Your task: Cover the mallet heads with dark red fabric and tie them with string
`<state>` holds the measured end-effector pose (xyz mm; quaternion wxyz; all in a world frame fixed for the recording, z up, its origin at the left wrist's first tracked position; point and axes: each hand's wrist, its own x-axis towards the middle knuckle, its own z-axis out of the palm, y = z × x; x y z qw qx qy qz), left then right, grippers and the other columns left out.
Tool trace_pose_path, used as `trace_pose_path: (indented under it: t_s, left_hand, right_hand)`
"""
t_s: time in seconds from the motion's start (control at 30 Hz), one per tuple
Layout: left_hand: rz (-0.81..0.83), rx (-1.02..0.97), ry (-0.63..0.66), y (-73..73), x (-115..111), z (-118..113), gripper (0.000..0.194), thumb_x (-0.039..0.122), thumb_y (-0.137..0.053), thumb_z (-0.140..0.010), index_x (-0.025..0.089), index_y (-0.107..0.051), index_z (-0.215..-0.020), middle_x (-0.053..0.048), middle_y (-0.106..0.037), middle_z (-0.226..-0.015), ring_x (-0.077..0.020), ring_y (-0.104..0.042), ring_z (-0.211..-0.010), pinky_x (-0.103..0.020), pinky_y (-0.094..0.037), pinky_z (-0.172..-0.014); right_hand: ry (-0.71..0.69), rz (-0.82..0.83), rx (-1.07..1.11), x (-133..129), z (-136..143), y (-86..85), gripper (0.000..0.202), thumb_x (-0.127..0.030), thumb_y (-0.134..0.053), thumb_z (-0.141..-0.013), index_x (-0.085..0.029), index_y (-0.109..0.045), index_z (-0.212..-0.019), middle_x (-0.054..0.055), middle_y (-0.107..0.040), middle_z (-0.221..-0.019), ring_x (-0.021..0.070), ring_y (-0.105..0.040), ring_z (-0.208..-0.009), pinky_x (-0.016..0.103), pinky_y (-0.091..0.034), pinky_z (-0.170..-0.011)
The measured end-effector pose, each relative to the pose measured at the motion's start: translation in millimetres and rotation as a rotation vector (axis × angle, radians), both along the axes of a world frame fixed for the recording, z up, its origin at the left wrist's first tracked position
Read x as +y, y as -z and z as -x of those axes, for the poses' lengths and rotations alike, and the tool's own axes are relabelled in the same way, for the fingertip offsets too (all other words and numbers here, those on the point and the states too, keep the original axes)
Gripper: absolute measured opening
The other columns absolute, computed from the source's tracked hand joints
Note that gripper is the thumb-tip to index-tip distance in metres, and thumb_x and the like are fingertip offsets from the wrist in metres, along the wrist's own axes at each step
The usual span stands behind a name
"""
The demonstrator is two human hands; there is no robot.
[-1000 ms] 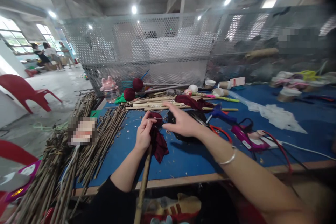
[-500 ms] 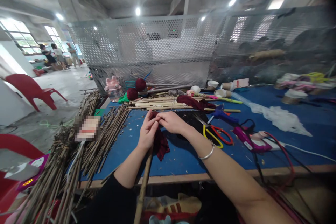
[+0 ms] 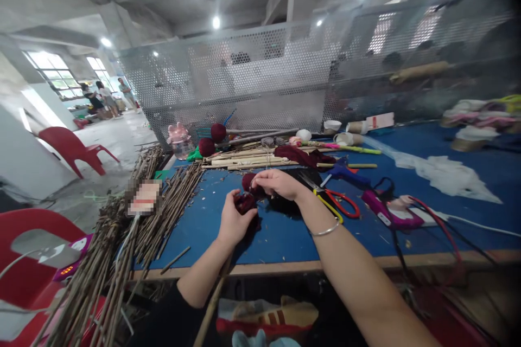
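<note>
My left hand point(image 3: 236, 221) is wrapped round dark red cloth point(image 3: 246, 204) at the upper end of a stick point(image 3: 211, 303). The stick slants down past the table edge towards me. Just beyond, my right hand point(image 3: 279, 183) has its fingertips pinched together beside a small dark red rounded piece point(image 3: 248, 181). What the pinch holds is too small to make out. Close to the right wrist lie scissors point(image 3: 342, 203) with red and yellow handles, a blue glue gun point(image 3: 348, 172) and black material point(image 3: 287, 207).
Bundled thin sticks point(image 3: 166, 211) lie at the left. Peeled sticks point(image 3: 248, 161), dark red balls point(image 3: 218, 132) and more dark red cloth point(image 3: 301, 156) line the back before a perforated metal screen point(image 3: 260, 81). A purple power strip point(image 3: 391, 211) with cables sits right. Several people stand far off.
My hands have come apart: the right moved slightly away to the right, the left lower. The small dark red rounded piece now shows between them. The view has shifted slightly.
</note>
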<state>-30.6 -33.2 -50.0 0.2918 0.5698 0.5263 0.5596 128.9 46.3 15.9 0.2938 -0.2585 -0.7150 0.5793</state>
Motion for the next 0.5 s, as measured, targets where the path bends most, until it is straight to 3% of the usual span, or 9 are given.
trace_pose_path:
  t_s: [0.1, 0.27, 0.37, 0.5]
  left_hand:
    - [0.062, 0.336, -0.08, -0.6, 2, 8, 0.048, 0.016, -0.069, -0.058, 0.016, -0.058, -0.105, -0.012, -0.061, -0.104, -0.0257, -0.055, -0.101, -0.041, -0.039, -0.091]
    - [0.212, 0.507, -0.119, -9.2, 8, 20, 0.026, 0.017, -0.052, -0.071, 0.016, -0.063, -0.095, -0.014, -0.067, -0.085, -0.0268, -0.061, -0.084, -0.036, -0.042, -0.077]
    - [0.208, 0.437, -0.151, -19.2, 13, 28, 0.021, 0.019, -0.05, -0.073, 0.015, -0.064, -0.088, -0.012, -0.067, -0.079, -0.0235, -0.061, -0.077, -0.032, -0.041, -0.072]
    - [0.138, 0.113, -0.041, -39.7, 8, 41, 0.02, 0.028, -0.048, -0.078, 0.014, -0.061, -0.084, -0.003, -0.062, -0.068, -0.0142, -0.053, -0.061, -0.024, -0.041, -0.061]
  right_hand:
    - [0.101, -0.054, 0.11, 0, -8, -2.6, 0.033, -0.045, -0.055, -0.077, -0.013, -0.059, -0.075, -0.008, -0.035, -0.044, 0.0066, -0.028, -0.042, 0.022, -0.026, -0.045]
    - [0.16, -0.171, 0.109, -3, -15, -6.1, 0.035, -0.047, -0.053, -0.078, -0.013, -0.06, -0.074, -0.006, -0.037, -0.046, 0.0075, -0.031, -0.044, 0.022, -0.024, -0.045]
    - [0.209, -0.205, 0.119, -3, -18, -8.5, 0.035, -0.048, -0.052, -0.079, -0.014, -0.06, -0.073, -0.006, -0.034, -0.045, 0.0076, -0.03, -0.044, 0.022, -0.021, -0.044]
    - [0.303, -0.216, 0.083, 0, -22, -4.1, 0.035, -0.047, -0.049, -0.079, -0.014, -0.057, -0.071, -0.006, -0.032, -0.045, 0.0071, -0.028, -0.043, 0.021, -0.02, -0.042]
